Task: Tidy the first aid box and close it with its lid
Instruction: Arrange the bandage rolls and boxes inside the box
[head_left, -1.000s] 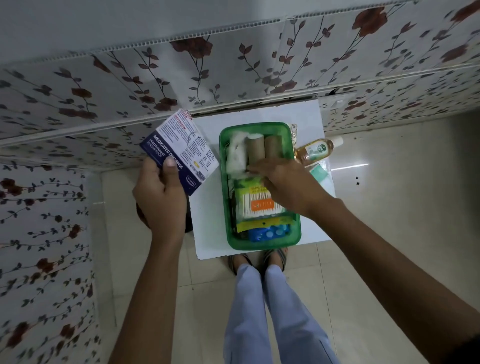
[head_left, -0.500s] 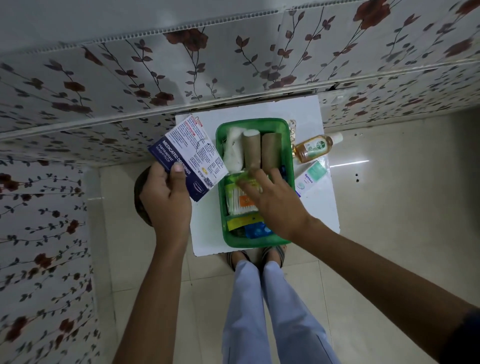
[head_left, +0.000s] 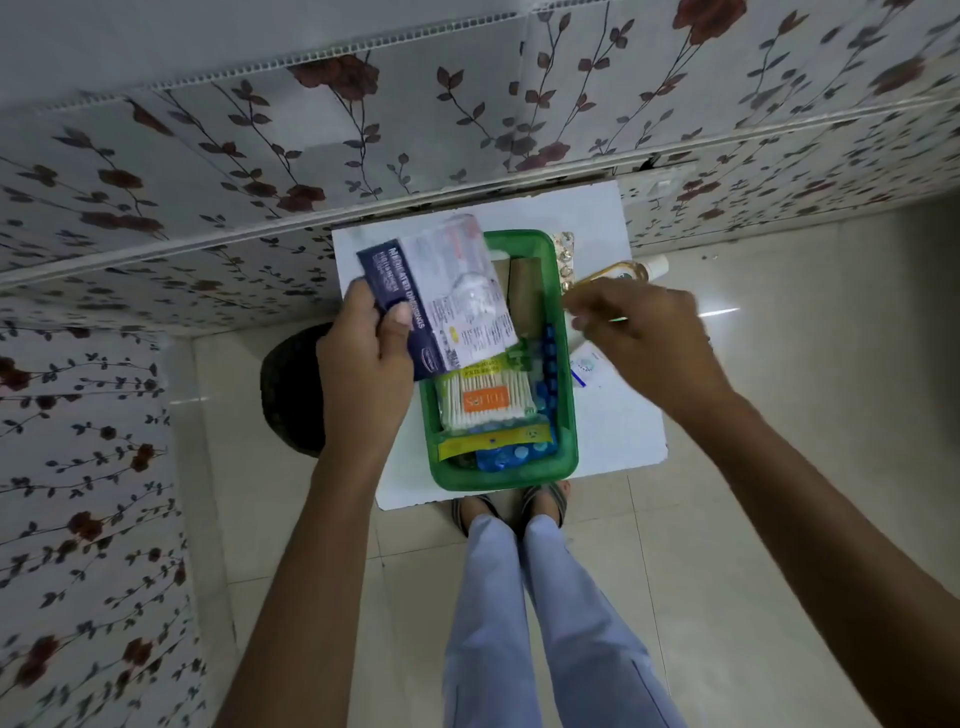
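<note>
The green first aid box (head_left: 498, 480) stands open on a small white table (head_left: 623, 431). Inside lie a pack of cotton buds (head_left: 485, 402), blue blister strips (head_left: 511, 454) and a brown bandage roll (head_left: 524, 296). My left hand (head_left: 363, 374) holds a blue and white medicated dressings carton (head_left: 452, 296) over the box's far left part, hiding what lies beneath. My right hand (head_left: 649, 338) hovers outside the box to its right, fingers loosely curled and apart, over an amber liquid bottle (head_left: 631, 270) and a white tube (head_left: 584, 364). No lid is in view.
A gold blister strip (head_left: 565, 254) lies on the table by the box's far right corner. A dark round object (head_left: 288, 389) sits on the floor left of the table. Floral wall panels close off the far and left sides. My feet are under the table's near edge.
My right hand has left the box and swung right, over the bottle and tube. My left hand has brought the dressings carton rightward, from beside the box to above it.
</note>
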